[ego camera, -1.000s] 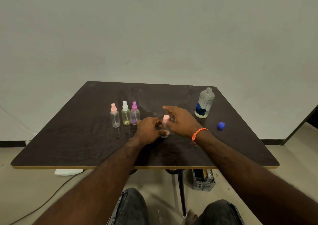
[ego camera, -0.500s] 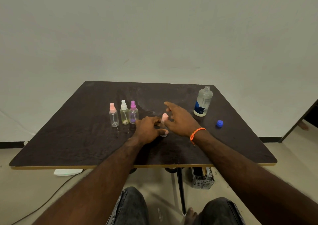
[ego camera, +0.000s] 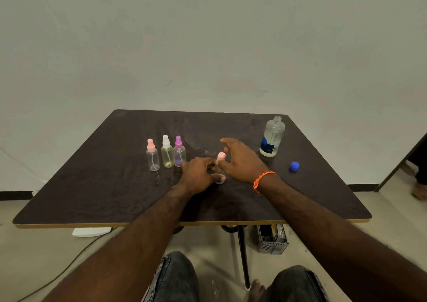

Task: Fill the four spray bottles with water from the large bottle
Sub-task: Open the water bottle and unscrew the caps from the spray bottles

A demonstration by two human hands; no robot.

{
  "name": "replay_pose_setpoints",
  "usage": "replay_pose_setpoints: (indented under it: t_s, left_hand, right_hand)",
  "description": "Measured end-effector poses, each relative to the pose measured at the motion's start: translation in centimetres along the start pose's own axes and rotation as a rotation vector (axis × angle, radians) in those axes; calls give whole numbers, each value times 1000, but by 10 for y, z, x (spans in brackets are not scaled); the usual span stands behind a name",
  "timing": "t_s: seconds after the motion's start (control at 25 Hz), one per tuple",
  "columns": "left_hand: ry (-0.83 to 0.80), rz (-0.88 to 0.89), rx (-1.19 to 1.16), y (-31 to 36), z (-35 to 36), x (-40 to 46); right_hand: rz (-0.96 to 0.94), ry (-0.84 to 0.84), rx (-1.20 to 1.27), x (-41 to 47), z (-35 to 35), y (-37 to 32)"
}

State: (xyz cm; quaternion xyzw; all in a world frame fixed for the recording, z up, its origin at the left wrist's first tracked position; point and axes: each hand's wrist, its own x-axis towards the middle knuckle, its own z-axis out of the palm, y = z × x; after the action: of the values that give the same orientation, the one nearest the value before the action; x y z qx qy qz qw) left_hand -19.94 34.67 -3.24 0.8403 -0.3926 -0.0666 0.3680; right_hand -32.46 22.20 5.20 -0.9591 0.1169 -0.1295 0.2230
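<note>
A small clear spray bottle with a pink cap (ego camera: 220, 163) is gripped low on its body by the curled fingers (ego camera: 209, 162) and thumb of the left hand (ego camera: 199, 174), and it is kept upright on the dark table (ego camera: 104, 186), near the middle of the top. The right hand (ego camera: 240, 161) is held just beside and partly behind the pink cap, with its fingers spread and only loosely bent; whether the cap is actually touched by them cannot be told, and nothing is seen clasped in that hand. An orange band (ego camera: 263, 178) is worn on the right wrist. To the left of the hands, three more small spray bottles are stood upright in a close row: a pink-capped bottle (ego camera: 152, 155), a white-capped bottle (ego camera: 166, 151) with a yellowish tint, and a purple-capped bottle (ego camera: 179, 151), the last just beside the left knuckles. Toward the far right corner of the table, the large bottle (ego camera: 272, 136) is stood upright with its neck uncapped and a blue label low on its side. Its blue cap (ego camera: 294, 166) is laid on the table nearer the front, apart from it. Under the table, a grey slotted box (ego camera: 272, 239) is seen on the floor.
</note>
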Motion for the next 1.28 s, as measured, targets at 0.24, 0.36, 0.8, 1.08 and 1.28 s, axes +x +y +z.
replay_pose_setpoints:
  t_s: [0.24,0.36,0.8,1.08,1.28]
  left_hand:
    - [-5,-13,-3,-3,3,2]
    - [-4,4,-6,-4,3,1]
    - [24,8,22,3,0,-4]
    - [13,37,-39,-6,4,-2]
    - [21,39,-82,-8,7,-2]
  right_hand:
    - [-48,-39,14,5,-1,0]
    - [-46,-32,34,2,3,1]
    - [-119,219,187,-1,-1,14]
    - [320,383,63,-9,3,84]
    - [484,318,-96,-16,9,127]
